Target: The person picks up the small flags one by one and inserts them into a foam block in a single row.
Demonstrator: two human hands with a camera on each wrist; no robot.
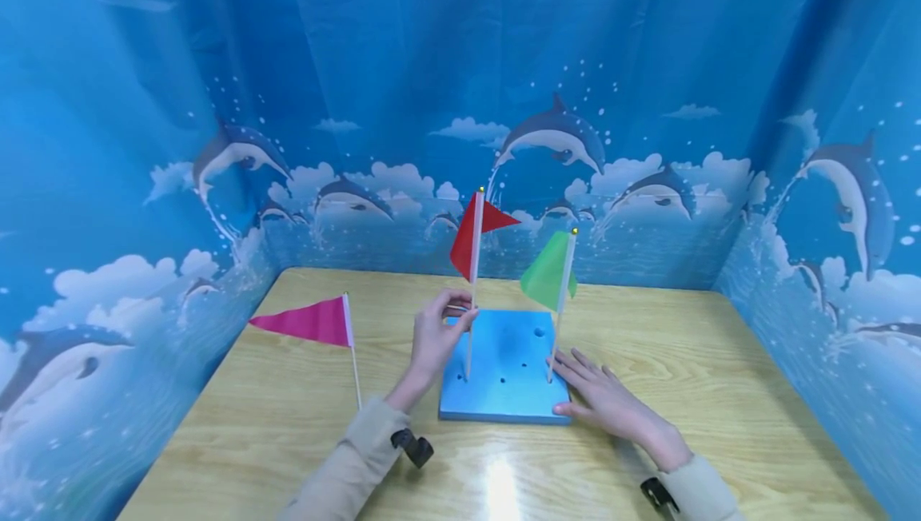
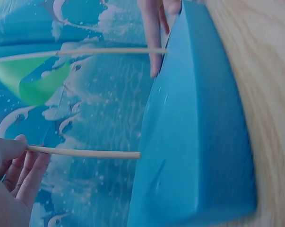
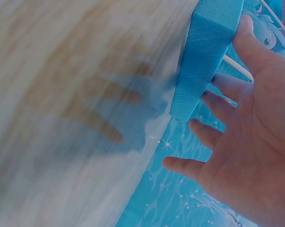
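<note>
My left hand (image 1: 435,337) pinches the wooden stick of a red flag (image 1: 464,245) between thumb and fingers. The flag is upright over the left part of a blue foam block (image 1: 514,407) with several small holes. In the left wrist view, the lower end of this stick (image 2: 85,152) meets the block's top face. Fingers spread, my right hand (image 1: 608,399) touches the block's right edge; in the right wrist view its thumb (image 3: 246,28) lies against the block. A green flag (image 1: 547,275) stands in the block near that edge, its stick passing beside the right fingers.
A pink pennant flag (image 1: 309,321) lies on the table left of the block, its stick end hidden by my left sleeve (image 1: 367,441). The wooden table (image 1: 719,393) is enclosed at the back and sides by a blue dolphin-print curtain (image 1: 403,89).
</note>
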